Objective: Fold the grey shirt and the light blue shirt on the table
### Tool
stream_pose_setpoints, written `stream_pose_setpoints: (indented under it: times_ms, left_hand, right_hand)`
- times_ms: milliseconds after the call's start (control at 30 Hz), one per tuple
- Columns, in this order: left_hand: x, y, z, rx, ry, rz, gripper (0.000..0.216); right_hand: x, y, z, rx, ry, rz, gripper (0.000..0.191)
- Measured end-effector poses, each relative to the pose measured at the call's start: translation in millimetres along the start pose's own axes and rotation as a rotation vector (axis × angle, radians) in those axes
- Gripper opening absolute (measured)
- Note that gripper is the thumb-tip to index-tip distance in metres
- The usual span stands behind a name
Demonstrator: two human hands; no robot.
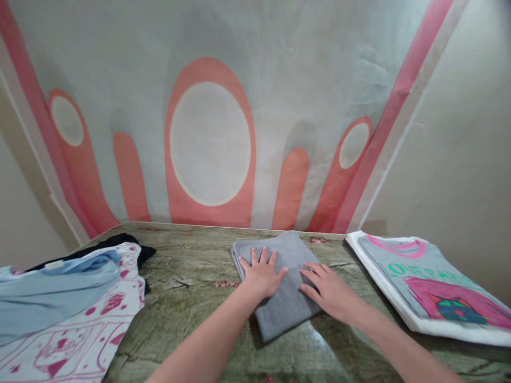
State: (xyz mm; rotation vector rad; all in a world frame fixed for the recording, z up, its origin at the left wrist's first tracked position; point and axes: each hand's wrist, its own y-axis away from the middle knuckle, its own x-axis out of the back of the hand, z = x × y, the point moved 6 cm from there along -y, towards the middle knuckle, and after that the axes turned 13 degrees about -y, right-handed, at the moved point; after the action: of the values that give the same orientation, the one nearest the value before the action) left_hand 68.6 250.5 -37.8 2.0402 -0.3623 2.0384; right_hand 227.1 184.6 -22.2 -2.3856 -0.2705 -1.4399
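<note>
The grip of the left hand [261,274] is released, its fingers spread flat across the upper part of a folded grey cloth [285,316]. The grip of the right hand [325,287] is also loose, its slightly bent fingers resting on the cloth's right side. The cloth lies at a slant near the middle of the wood-patterned surface [175,319], between two groups of clothes. Well to the left, a light blue garment [51,303] lies over a white garment with pink-red prints [104,324], and a black garment [147,254] shows behind. To the right, a grey shirt with a pink collar [375,266] lies folded on white fabric [447,332]. Beyond the surface's far edge stands a pale wall [271,42] with coral shapes.
</note>
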Motion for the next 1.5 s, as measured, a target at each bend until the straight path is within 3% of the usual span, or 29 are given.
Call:
stream_pose_setpoints:
  times_ms: [100,167,233,333,433,533,633,700,833,1000,1167,1367,1500]
  left_hand:
    - [5,-14,-18,-0.278,0.025,0.008,0.055]
    - [15,-20,-34,-0.377,0.026,0.041,0.051]
    - [29,-24,-51,-0.358,-0.005,0.078,0.054]
    - [49,-23,-70,-0.211,-0.057,0.054,0.06]
    - [63,-13,-65,-0.139,0.018,-0.009,0.052]
    - [63,0,-29,-0.232,0.087,-0.019,0.046]
    - [54,15,18,-0.354,0.063,0.097,0.042]
    - [43,25,47,-0.439,0.041,0.161,0.046]
    - [19,33,73,-0.457,0.01,0.216,0.059]
    - [7,29,71,-0.409,-0.006,0.206,0.048]
    - [9,26,71,-0.429,0.01,0.216,0.042]
    - [23,32,68,-0.378,0.111,0.323,0.035]
    - [31,34,65,-0.319,0.125,0.322,0.029]
  right_hand:
    - [-1,7,-31,0.012,-0.067,-0.01,0.048]
    - [-2,14,-55,0.04,-0.177,-0.05,0.045]
    - [-6,21,-78,0.079,-0.306,-0.116,0.044]
    - [-10,29,-103,0.144,-0.491,-0.193,0.046]
    - [-7,27,-110,0.187,-0.635,-0.156,0.043]
    - [5,14,-84,0.15,-0.686,0.053,0.026]
    - [24,4,-24,-0.006,-0.649,0.383,0.021]
    - [31,2,21,-0.134,-0.626,0.525,0.024]
    - [24,-2,72,-0.225,-0.568,0.48,0.03]
    - [9,-7,76,-0.213,-0.485,0.363,0.027]
    - [2,-13,75,-0.174,-0.58,0.314,0.031]
    - [5,-16,72,-0.143,-0.637,0.329,0.019]
    - [10,-15,66,-0.15,-0.624,0.333,0.016]
